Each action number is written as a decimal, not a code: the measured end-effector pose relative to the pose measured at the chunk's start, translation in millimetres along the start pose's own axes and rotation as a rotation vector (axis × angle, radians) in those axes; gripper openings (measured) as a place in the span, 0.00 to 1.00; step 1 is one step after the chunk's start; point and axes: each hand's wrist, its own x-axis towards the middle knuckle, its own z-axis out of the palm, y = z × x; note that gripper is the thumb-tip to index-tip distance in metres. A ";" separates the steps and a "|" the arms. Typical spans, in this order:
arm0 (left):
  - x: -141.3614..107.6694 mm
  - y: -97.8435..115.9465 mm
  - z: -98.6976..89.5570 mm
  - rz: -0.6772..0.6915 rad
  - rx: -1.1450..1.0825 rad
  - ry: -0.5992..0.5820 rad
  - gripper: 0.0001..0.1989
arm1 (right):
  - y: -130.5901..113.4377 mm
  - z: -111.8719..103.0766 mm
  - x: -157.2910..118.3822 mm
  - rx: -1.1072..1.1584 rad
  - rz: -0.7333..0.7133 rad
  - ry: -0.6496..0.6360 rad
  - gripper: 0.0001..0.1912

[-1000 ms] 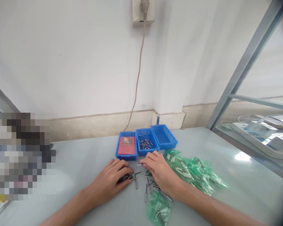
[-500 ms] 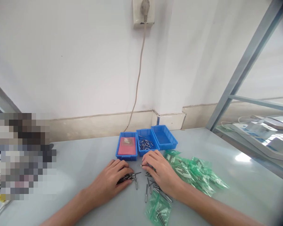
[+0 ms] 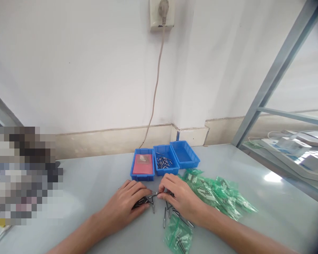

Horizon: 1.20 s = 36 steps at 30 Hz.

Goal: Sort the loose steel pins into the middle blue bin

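My left hand point(image 3: 129, 200) rests on the table, its fingers curled around a small pile of dark metal pins point(image 3: 141, 201), some poking out toward the right. Thumb and forefinger of my right hand point(image 3: 178, 195) are closed at the end of a thin metal pin point(image 3: 154, 195) beside that pile. Loose metal pins point(image 3: 164, 217) lie below my right hand, partly covered by it. Just in front of them is a green-tinted zip bag point(image 3: 178, 234) with several pins inside.
Three blue bins stand behind my hands: one with a pink sheet point(image 3: 142, 167) and a small clear bag, one with loose pins point(image 3: 163, 162), and a right-hand bin point(image 3: 185, 155). Filled green bags point(image 3: 217, 194) are heaped at right. A blurred-out area point(image 3: 26, 176) covers the left.
My right hand has come down slightly toward me, away from the middle bin, and its fingertips now meet a pin by the left-hand pile. My left hand has barely moved.
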 end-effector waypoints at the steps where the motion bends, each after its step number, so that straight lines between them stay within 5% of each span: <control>1: -0.3 0.1 0.8 0.000 -0.009 0.007 0.11 | 0.3 0.7 0.1 0.007 -0.004 -0.006 0.06; 10: 1.4 3.9 4.0 0.005 -0.076 0.078 0.04 | 4.0 8.1 -3.1 0.037 -0.073 -0.077 0.08; 36: 2.4 4.4 1.2 0.024 -0.062 0.201 0.06 | -2.9 5.0 -1.7 -0.136 -0.089 -0.082 0.10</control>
